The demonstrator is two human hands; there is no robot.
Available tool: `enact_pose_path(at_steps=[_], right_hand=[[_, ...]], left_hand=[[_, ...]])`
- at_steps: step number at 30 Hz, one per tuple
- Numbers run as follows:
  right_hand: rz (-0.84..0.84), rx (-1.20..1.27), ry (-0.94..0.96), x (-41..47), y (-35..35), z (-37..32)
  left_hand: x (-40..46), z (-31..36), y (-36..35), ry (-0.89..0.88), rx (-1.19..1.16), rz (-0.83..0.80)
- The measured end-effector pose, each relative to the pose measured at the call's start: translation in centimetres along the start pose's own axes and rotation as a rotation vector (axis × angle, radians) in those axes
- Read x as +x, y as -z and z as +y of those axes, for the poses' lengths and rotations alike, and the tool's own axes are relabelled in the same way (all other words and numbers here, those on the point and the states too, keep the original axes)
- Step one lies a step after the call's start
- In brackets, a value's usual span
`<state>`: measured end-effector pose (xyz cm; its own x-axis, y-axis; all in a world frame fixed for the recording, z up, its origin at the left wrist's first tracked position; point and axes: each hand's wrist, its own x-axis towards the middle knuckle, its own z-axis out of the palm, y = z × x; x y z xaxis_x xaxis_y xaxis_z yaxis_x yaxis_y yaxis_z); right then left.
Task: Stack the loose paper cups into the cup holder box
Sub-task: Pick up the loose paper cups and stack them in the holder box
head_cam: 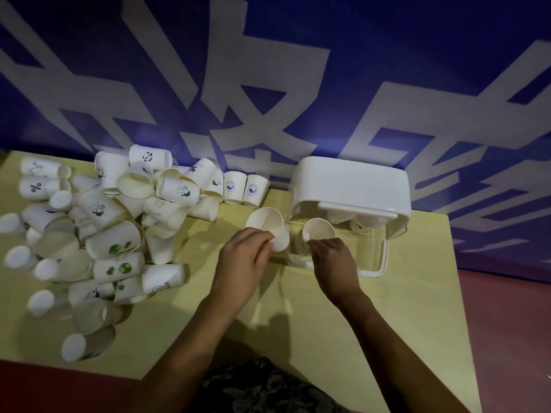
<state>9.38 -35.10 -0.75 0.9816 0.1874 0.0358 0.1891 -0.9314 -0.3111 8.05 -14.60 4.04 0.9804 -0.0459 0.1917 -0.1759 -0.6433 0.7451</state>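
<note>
Pale yellow table [343, 329], sitting on a reddish-maroon floor [512, 323]. Right behind it, a blue wall [387, 55] covered in huge pale grey block lettering. Dim lighting overall. Bit of dark patterned fabric [262, 386] at the bottom edge, close to the body.

Big messy pile of loose paper cups [98, 231] all over the left half of the table. White cups, mostly tipped on their sides, some nested, a few upside down showing flat bottoms. Different little prints on them: a panda face, percent signs, green blobs, small dark drawings. Two cups with blue round logos [246, 189] standing upside down side by side at the back, between the pile and the box.

Cup holder box [351, 186] at the right rear of the table, touching the wall side. White lid on top, clear body underneath, open toward the camera. A few white cups [343, 216] visible inside under the lid, hard to count.

Left hand [243, 257] gripping one plain white cup [268, 225] by its lower side, mouth tilted up and toward the camera, just left of the box opening. Right hand [331, 254] pinching a second cup [319, 231] at its rim, right at the box's open front, over the clear tray part.
</note>
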Motion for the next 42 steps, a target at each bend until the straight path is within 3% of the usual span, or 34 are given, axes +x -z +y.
enact_pose_path(at_steps=[6, 11, 17, 24, 29, 37, 40, 42], right_hand=[[-0.041, -0.026, 0.052, 0.0, -1.6, 1.5], [0.004, 0.13, 0.123, 0.1, -2.1, 3.0], [0.195, 0.377, -0.069, -1.5, -0.7, 5.0], [-0.189, 0.458, -0.209, -0.7, -1.3, 6.7], [-0.357, 0.648, -0.28, 1.0, -2.7, 6.4], [-0.274, 0.946, -0.549, 1.9, -4.2, 4.8], [-0.199, 0.978, -0.628, 2.2, -5.1, 4.3], [-0.175, 1.001, -0.68, 2.4, -5.7, 4.1]], left_hand=[[0.0, 2.0, -1.3, -0.011, 0.023, -0.01], [0.4, 3.7, -3.1, -0.108, 0.046, -0.053], [1.0, 4.2, -5.9, -0.209, 0.101, -0.159], [1.4, 0.9, -9.8, -0.177, 0.324, -0.339], [3.2, 0.9, -11.3, -0.118, 0.271, -0.417], [3.7, -0.4, -12.0, -0.101, 0.124, -0.378], [3.3, 0.3, -11.7, -0.141, 0.115, -0.239], [2.5, 0.8, -11.6, -0.027, 0.076, -0.078]])
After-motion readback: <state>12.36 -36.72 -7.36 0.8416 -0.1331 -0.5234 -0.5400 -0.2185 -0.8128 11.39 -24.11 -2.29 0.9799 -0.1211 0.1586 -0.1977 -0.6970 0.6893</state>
